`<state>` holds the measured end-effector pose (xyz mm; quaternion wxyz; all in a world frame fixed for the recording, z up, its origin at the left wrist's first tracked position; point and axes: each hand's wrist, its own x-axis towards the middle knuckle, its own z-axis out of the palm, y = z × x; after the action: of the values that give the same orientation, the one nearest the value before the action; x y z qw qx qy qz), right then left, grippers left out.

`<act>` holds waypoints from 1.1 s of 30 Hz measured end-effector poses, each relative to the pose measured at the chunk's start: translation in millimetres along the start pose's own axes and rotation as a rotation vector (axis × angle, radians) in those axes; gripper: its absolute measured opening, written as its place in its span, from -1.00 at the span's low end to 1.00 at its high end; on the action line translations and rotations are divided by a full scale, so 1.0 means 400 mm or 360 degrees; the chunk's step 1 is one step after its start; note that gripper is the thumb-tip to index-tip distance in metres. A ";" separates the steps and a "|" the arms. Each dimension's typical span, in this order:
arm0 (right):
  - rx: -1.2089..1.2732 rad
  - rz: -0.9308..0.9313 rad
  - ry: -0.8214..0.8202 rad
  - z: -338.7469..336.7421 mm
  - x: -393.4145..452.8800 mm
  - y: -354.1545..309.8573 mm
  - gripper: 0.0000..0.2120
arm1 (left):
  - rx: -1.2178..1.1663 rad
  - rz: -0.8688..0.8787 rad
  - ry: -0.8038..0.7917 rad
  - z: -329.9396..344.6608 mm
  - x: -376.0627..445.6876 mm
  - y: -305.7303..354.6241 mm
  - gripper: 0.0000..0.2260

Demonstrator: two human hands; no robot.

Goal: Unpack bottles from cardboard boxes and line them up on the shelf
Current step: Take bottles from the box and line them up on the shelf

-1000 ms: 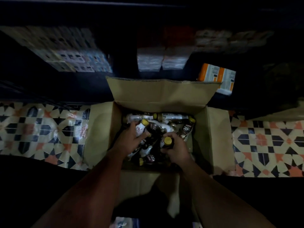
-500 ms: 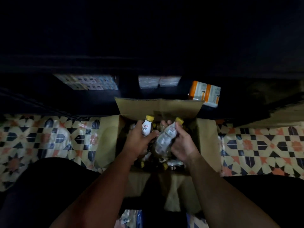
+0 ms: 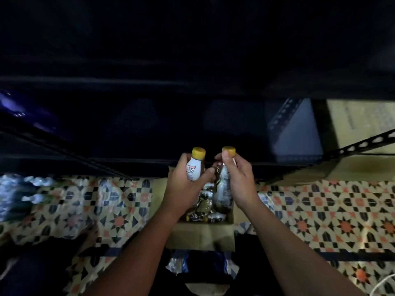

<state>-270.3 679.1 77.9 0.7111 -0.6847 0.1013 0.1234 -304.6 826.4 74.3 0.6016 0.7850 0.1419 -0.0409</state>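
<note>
Left hand (image 3: 185, 184) grip: fingers curled round a small white yellow-capped plastic bottle (image 3: 194, 167), held upright above the open brown cardboard box (image 3: 201, 233). Right hand (image 3: 239, 178) grip: clamped on a dark-labelled yellow-capped bottle (image 3: 223, 184), also above the box. White label: red band, large letters, blurred, unreadable. More bottles (image 3: 203, 210) lie inside the box. Dark metal shelf (image 3: 149, 116) stands just beyond the box; patterned tile floor (image 3: 320, 210) either side.

Two hands are up, the left hand (image 3: 185, 184) and the right hand (image 3: 239, 178), each holding one yellow-capped bottle: a white bottle (image 3: 194, 167) and a dark bottle (image 3: 223, 180). One cardboard box (image 3: 201, 236) sits below. The bottles left inside it are too dim to count.
</note>
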 end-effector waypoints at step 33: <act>-0.0156 -0.1390 0.0026 0.024 0.105 -0.758 -0.83 | -0.0376 0.1110 0.0361 -0.109 0.195 0.745 -0.64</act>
<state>-135.3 680.5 352.7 0.6624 -0.6971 -0.1980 -0.1898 -153.6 811.1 345.8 0.6461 0.7110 -0.0643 0.2699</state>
